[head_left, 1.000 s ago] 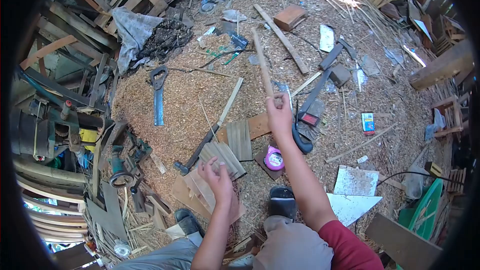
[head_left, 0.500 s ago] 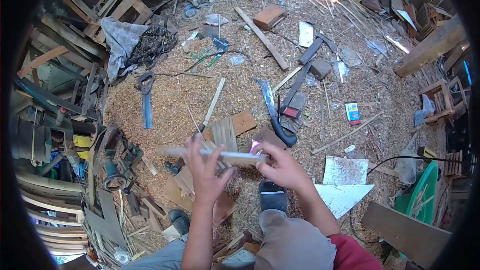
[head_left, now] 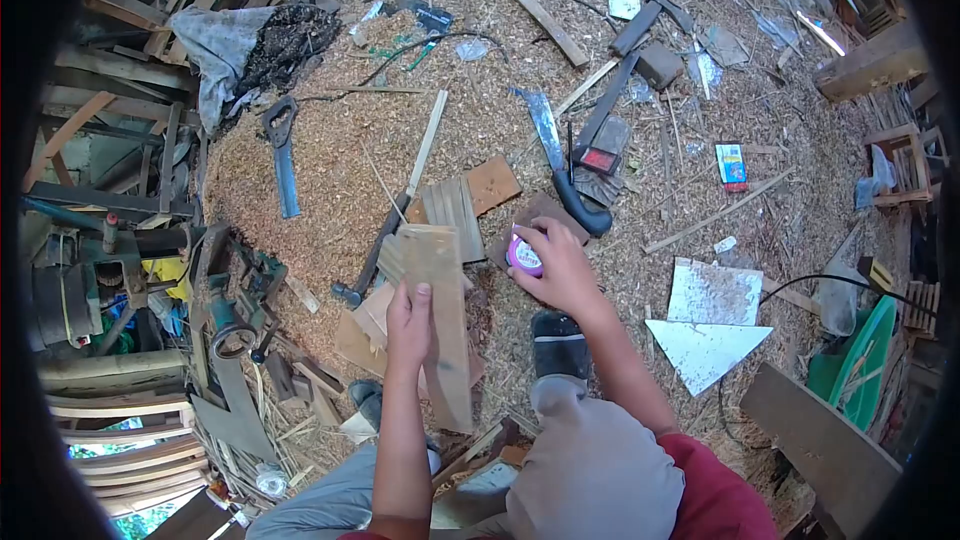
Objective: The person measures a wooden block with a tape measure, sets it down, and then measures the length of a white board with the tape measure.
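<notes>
My left hand (head_left: 409, 323) is closed on a flat wooden board (head_left: 440, 340), thumb on its upper face, the board's long side running toward my lap. My right hand (head_left: 556, 268) has its fingers around a round pink-and-white tape measure (head_left: 524, 255), just over a brown piece of wood (head_left: 545, 212). Between and beyond the hands lie a grooved wood offcut (head_left: 452, 215) and a hammer (head_left: 372, 258), head toward me. A machete (head_left: 565, 165) with a black handle rests just past my right hand.
Sawdust covers the ground. A handsaw (head_left: 284, 160) lies at the left, near a bench vise (head_left: 225, 325). White triangular sheet (head_left: 708, 352), a green basin (head_left: 855, 365) and a dark plank (head_left: 820, 440) are at the right. My shoe (head_left: 560, 345) is below my right hand.
The board has turned from edge-on to lying lengthwise toward me in my left hand. My right hand has left its end and now holds the tape measure. The view has tipped downward.
</notes>
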Demonstrator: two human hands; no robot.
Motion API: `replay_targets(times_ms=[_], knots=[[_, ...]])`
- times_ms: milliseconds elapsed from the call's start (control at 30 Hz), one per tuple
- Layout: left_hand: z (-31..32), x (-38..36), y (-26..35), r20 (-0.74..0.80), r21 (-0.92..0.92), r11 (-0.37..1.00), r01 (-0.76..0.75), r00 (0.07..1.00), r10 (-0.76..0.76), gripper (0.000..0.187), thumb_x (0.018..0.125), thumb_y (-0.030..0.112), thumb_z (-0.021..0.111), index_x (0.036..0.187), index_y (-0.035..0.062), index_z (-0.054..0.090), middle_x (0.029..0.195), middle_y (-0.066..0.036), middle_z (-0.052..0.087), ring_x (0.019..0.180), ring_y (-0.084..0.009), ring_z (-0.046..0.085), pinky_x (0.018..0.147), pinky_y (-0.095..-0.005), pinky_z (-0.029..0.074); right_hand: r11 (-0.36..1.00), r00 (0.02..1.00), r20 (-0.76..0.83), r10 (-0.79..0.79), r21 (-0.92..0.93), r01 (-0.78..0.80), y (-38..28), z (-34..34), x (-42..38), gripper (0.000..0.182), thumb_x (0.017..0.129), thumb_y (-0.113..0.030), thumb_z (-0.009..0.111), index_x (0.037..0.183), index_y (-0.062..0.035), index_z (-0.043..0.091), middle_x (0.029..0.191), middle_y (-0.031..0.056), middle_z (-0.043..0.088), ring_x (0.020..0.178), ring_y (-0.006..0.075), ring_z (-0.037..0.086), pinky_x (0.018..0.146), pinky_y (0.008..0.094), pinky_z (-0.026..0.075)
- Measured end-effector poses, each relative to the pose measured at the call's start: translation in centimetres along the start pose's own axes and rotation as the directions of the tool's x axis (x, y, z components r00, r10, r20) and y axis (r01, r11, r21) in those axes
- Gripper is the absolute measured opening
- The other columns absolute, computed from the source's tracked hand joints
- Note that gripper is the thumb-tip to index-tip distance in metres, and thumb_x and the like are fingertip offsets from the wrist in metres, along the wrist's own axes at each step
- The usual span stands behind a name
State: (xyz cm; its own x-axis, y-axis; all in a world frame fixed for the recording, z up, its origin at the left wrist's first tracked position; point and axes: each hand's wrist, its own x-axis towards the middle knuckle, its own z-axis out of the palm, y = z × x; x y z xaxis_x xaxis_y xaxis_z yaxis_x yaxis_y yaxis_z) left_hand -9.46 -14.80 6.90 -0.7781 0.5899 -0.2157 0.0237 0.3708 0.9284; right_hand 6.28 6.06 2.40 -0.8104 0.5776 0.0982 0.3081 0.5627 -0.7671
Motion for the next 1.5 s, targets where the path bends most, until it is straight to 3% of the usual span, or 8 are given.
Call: replay_targets(times_ms=[400,633,800,900,1033,1267,1467,1500], knots=[[1.8,0.1,0.6,-0.092,-0.007,1.000,-0.004,0.996,0.004,0.039,0.105,0.032,0.061,0.122,-0.0029,0.061,0.111,-0.013,0.070,0.103,-0.0167,0.062,0.093,-0.0322,0.049,0.994,0.990,-0.115,0.084,0.083,-0.074,0.5,1.6,-1.1,0.060,0.072,-0.019,0.081,0.128,-0.0077,0.062,0.119,0.0181,0.064,0.113,0.0397,0.060,0.099,0.0458,0.049],[2.1,-1.1,0.0,0.242,-0.393,0.880,0.268,0.953,-0.182,0.052,0.108,0.044,0.050,0.134,-0.0005,0.057,0.120,-0.014,0.068,0.111,-0.0206,0.065,0.099,-0.0353,0.051,0.688,0.890,-0.095,0.446,0.673,-0.273,-0.9,-1.2,-5.8,0.041,0.089,-0.011,0.065,0.128,-0.0020,0.058,0.117,0.0152,0.067,0.107,0.0237,0.066,0.093,0.0363,0.052],[0.5,-1.8,2.9,0.595,-0.395,0.823,0.408,0.796,-0.110,0.064,0.109,0.052,0.037,0.138,-0.0021,0.055,0.134,-0.018,0.065,0.120,-0.0295,0.066,0.104,-0.0410,0.053,0.769,0.894,-0.159,0.418,0.586,-0.256,-3.3,-8.9,-8.8,0.038,0.093,-0.012,0.058,0.129,-0.0012,0.056,0.118,0.0125,0.065,0.103,0.0190,0.064,0.091,0.0341,0.052],[-1.9,-2.8,5.1,0.553,-0.427,0.811,0.401,0.825,-0.117,0.065,0.109,0.052,0.037,0.142,-0.0018,0.050,0.131,-0.016,0.066,0.120,-0.0272,0.066,0.106,-0.0422,0.052,0.633,0.871,-0.185,0.456,0.755,-0.171,-5.6,-13.7,-11.3,0.043,0.096,-0.029,0.056,0.131,-0.0047,0.057,0.117,0.0104,0.064,0.101,0.0175,0.064,0.084,0.0357,0.054],[-7.4,-4.6,11.9,0.507,-0.443,0.872,0.210,0.860,0.050,0.058,0.105,0.050,0.054,0.143,0.0085,0.040,0.124,-0.012,0.059,0.112,-0.0196,0.060,0.096,-0.0359,0.052,0.230,0.877,-0.144,0.458,0.972,0.040,-9.5,-19.6,-14.5,0.052,0.102,-0.049,0.047,0.139,-0.0116,0.056,0.126,0.0073,0.066,0.103,0.0247,0.069,0.081,0.0379,0.055],[-16.7,-12.2,25.8,-0.051,-0.216,0.900,-0.378,0.925,0.377,0.064,0.096,0.044,0.073,0.134,0.0094,0.035,0.107,-0.004,0.047,0.101,-0.0134,0.049,0.089,-0.0326,0.046,0.426,0.917,-0.358,0.177,0.868,0.256,-24.9,-27.1,-17.1,0.056,0.100,-0.037,0.057,0.143,-0.0029,0.049,0.124,0.0149,0.065,0.103,0.0266,0.069,0.083,0.0386,0.057],[-23.2,-17.7,27.2,-0.103,-0.224,0.699,-0.679,0.730,0.676,0.074,0.103,0.056,0.055,0.153,0.0078,0.030,0.122,-0.007,0.050,0.107,-0.0165,0.049,0.095,-0.0329,0.044,0.341,0.964,-0.234,-0.122,0.902,0.262,-39.1,-26.5,-14.6,0.063,0.101,-0.048,0.049,0.142,-0.0010,0.052,0.122,0.0178,0.067,0.103,0.0283,0.069,0.081,0.0399,0.058],[-24.0,-19.9,28.4,-0.090,-0.252,0.780,-0.572,0.817,0.570,0.073,0.103,0.057,0.052,0.153,0.0076,0.030,0.123,-0.007,0.051,0.108,-0.0162,0.049,0.096,-0.0331,0.044,0.330,0.968,-0.164,-0.192,0.918,0.221,-41.4,-26.1,-13.6,0.063,0.100,-0.048,0.050,0.142,-0.0014,0.051,0.122,0.0188,0.066,0.102,0.0294,0.069,0.080,0.0399,0.057]])
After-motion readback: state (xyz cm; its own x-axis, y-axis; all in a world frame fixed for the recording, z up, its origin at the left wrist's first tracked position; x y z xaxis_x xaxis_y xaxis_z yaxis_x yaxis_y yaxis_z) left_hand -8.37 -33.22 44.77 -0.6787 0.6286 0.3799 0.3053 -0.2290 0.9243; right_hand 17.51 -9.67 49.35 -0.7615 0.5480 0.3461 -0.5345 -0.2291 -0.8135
